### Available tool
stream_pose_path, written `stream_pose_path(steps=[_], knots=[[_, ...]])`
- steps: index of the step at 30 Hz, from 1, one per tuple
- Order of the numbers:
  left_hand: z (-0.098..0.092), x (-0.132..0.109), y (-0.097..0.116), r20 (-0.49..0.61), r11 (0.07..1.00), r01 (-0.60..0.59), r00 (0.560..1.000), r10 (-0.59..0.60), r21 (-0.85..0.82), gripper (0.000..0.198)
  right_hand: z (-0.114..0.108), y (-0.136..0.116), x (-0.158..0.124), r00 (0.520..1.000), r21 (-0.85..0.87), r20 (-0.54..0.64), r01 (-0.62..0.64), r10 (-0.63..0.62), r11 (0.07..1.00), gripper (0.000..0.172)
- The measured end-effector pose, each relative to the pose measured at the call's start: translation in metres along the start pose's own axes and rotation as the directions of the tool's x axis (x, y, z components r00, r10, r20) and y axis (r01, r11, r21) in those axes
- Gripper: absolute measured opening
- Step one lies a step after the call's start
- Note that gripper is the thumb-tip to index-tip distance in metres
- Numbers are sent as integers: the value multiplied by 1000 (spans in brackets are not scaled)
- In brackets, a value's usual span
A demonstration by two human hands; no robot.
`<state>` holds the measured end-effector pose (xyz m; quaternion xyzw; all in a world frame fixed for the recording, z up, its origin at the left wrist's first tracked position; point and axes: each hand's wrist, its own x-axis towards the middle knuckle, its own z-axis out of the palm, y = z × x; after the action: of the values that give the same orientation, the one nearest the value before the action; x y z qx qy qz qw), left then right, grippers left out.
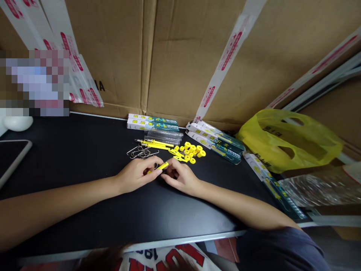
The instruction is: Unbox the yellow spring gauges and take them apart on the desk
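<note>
My left hand (139, 174) is closed on a slim yellow plastic rod (163, 166), pinched between thumb and fingers and tilted up to the right. My right hand (182, 177) is curled at the rod's far end, with thumb and fingertips drawn together; what they pinch, if anything, is too small to make out. Just beyond the hands lie metal wire hooks (142, 152), yellow rods with metal tips (156, 144), and a row of clear plastic tubes (166, 136). Several yellow round caps (191, 149) are heaped beyond my right hand, beside flat yellow pieces with loops (180, 159).
Narrow printed boxes (152, 123) lie at the table's back, with more boxes (216, 143) to their right and another box (275, 188) near the right edge. A yellow plastic bag (290, 139) stands at right. A white-edged device (12, 160) lies at left. Tall cardboard (175, 60) walls the back.
</note>
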<state>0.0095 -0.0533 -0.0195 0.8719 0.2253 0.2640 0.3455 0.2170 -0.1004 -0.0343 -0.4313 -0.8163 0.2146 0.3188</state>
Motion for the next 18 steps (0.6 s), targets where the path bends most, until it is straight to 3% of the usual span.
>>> stream_pose_path(steps=[6, 11, 15, 18], knots=[[0, 0, 2, -3, 999, -34, 999, 34, -38, 17, -3, -4, 4, 992, -27, 68, 112, -110, 993, 10], [2, -1, 1, -20, 988, -13, 1000, 10, -152, 23, -5, -6, 4, 992, -17, 50, 113, -112, 993, 14], [3, -1, 2, -49, 979, -17, 999, 7, -205, 32, -7, -6, 2, 988, 3, -130, 89, -88, 996, 16], [2, 0, 0, -82, 995, -11, 997, 3, -98, 30, -7, -6, 1, 955, 19, -291, 68, -60, 997, 16]])
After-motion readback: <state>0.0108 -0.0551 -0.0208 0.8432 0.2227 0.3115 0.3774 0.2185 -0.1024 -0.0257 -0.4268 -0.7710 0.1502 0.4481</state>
